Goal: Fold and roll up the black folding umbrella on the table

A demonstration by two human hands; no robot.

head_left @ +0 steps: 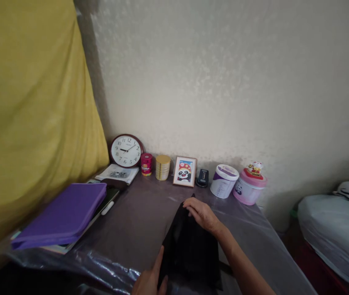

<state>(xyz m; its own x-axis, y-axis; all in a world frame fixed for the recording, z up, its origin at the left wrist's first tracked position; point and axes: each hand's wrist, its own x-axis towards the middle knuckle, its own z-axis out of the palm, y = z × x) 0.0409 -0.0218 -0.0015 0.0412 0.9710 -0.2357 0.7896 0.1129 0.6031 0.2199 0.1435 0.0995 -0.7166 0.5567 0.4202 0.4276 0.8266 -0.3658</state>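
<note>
From the head camera, looking down at a table [134, 221] set against a pale wall [193, 82]: at front centre, a black item [186, 246], dark and without clear detail, raised toward its far corner, with its near end by the bottom of the view. At that far corner, a right hand [203, 215], fingers and thumb closed together in a pinch on the black edge, forearm slanting in from the lower right. At the near left edge, a left hand [150, 278], partly cut off, forefinger stretched along the black side, thumb apart and lower; impossible to tell whether gripping or only resting. To the left, a broad stretch of table as far as a purple folder [60, 215], lying on books beside a white pen [107, 208]. To the right, a narrower strip between forearm and the table's slanting right edge, with a plastic-wrapped bundle [331, 233] beyond. Along the front left edge, crumpled clear plastic [109, 264]. Along the wall, left to right: clock [127, 150], red tin [146, 164], yellow tin [162, 169], framed panda picture [184, 172], small black device [202, 178], white tub [224, 182] and pink tub [246, 191], topped by a cat figure [255, 167]. At far left, a yellow curtain [33, 102].
</note>
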